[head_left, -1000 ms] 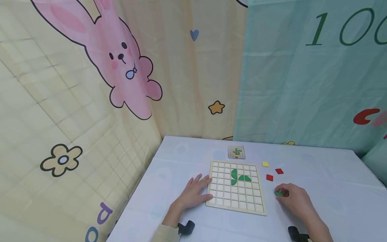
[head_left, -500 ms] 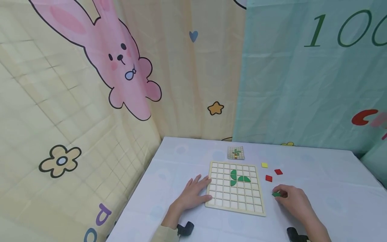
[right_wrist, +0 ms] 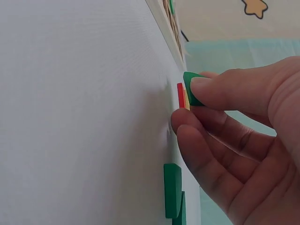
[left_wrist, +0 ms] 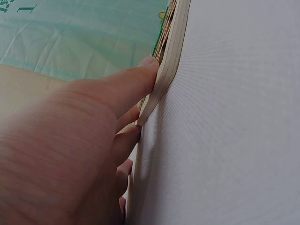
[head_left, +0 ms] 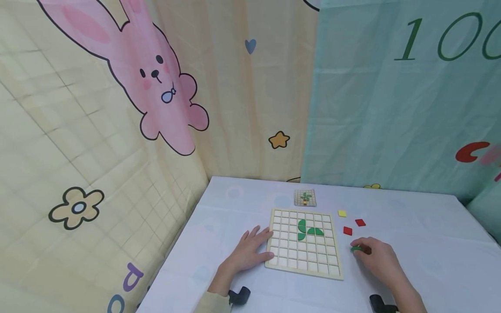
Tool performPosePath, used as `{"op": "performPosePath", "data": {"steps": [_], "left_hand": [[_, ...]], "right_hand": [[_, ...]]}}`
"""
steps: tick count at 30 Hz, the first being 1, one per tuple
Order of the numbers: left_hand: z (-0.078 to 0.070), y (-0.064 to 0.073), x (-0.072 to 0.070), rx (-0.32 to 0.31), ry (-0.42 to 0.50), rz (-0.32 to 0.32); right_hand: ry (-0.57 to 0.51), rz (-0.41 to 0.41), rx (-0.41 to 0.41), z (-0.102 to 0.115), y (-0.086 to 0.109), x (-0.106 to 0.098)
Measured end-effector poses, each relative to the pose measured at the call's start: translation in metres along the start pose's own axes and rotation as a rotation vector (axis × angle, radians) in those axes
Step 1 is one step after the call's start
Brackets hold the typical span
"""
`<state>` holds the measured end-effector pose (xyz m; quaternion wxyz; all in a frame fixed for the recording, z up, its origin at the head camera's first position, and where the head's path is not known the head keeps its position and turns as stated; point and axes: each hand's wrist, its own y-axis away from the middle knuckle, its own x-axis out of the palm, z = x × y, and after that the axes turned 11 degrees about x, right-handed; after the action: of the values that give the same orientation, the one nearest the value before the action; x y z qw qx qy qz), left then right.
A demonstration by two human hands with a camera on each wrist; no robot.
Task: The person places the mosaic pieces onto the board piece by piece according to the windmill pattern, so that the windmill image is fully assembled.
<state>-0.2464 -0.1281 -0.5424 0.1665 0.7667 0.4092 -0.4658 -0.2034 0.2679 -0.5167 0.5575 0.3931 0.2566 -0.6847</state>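
Note:
A square wooden grid board (head_left: 301,265) lies on the table, with several green quarter-circle tiles (head_left: 302,225) set in its upper middle cells. My left hand (head_left: 247,251) rests along the board's left edge, fingers spread and fairly straight, the thumb touching the rim. Just right of the board, my right hand (head_left: 377,256) pinches a green tile (right_wrist: 191,88) between thumb and fingers, raised off the table. More green tiles (right_wrist: 172,190) lie beneath that hand in the right wrist view; the head view hides them. Two red square tiles (head_left: 348,231) and a yellow square tile (head_left: 342,213) lie beyond it.
A small pattern card (head_left: 305,198) showing a green, yellow and red design lies behind the board. The white-covered table (head_left: 422,226) meets printed curtains (head_left: 250,108) at the back and left.
My right hand has moved slightly left toward the board, and the green tile in its fingers has turned. The left hand keeps its place on the board's edge.

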Motion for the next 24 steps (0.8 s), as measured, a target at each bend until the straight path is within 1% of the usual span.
{"op": "performPosePath", "data": {"steps": [4,7,13,17,24], "left_hand": [[0.000,0.001,0.001,0.003,-0.001,-0.003],[0.000,0.001,0.001,0.005,-0.004,0.001],[0.000,0.000,0.001,-0.003,0.000,0.005],[0.000,-0.001,0.001,-0.005,-0.001,0.002],[0.000,-0.001,0.001,-0.014,-0.003,0.008]], "right_hand": [[-0.015,-0.002,-0.007,0.001,0.001,0.001],[-0.029,0.009,0.007,0.002,0.001,0.000],[-0.042,0.031,0.023,0.008,-0.004,-0.005],[-0.033,0.029,0.013,0.009,-0.007,-0.007],[-0.040,0.025,-0.030,0.014,-0.008,-0.005]]}}
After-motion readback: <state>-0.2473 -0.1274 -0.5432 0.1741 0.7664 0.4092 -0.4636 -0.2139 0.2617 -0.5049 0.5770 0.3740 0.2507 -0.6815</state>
